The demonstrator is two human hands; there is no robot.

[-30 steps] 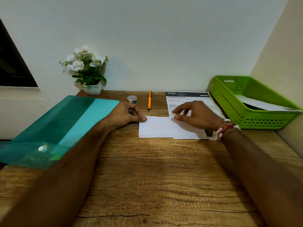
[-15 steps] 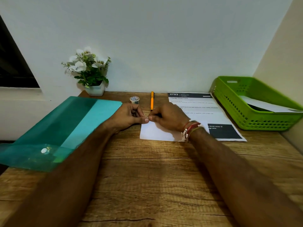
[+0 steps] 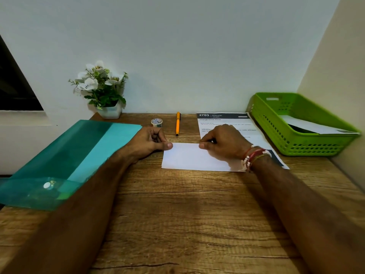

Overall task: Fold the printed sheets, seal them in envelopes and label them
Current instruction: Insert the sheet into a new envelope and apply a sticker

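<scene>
Two bare hands are working at the far middle of the brown wood-grain tabletop (image 3: 177, 214). The left hand (image 3: 150, 143) is curling its fingers in, grip closed, thumb pinning the top left corner of the folded white paper sheet (image 3: 185, 157). The right hand (image 3: 223, 143) is also curling, grip clamped on the same sheet's top edge, thumb and forefinger tips pressing at the fold line; red and white beaded bracelets (image 3: 252, 157) are sitting on that wrist. The folded sheet is lying flat between the two hands, its right part overlapping a printed white page with a dark header (image 3: 223, 119), which is lying flat under the right hand. A lime green plastic basket (image 3: 276, 123) is standing just right of the printed page against the corner wall, holding a white paper piece (image 3: 316, 127); whether that is an envelope, cannot tell. An orange pen (image 3: 178, 123) is lying behind the folded sheet, a small roll of tape (image 3: 156, 122) just left of it. A teal translucent plastic folder (image 3: 79, 155) is overhanging the tabletop's left edge, beside the left forearm. A white pot of white flowers (image 3: 106, 91) is standing at the back left against the wall.
</scene>
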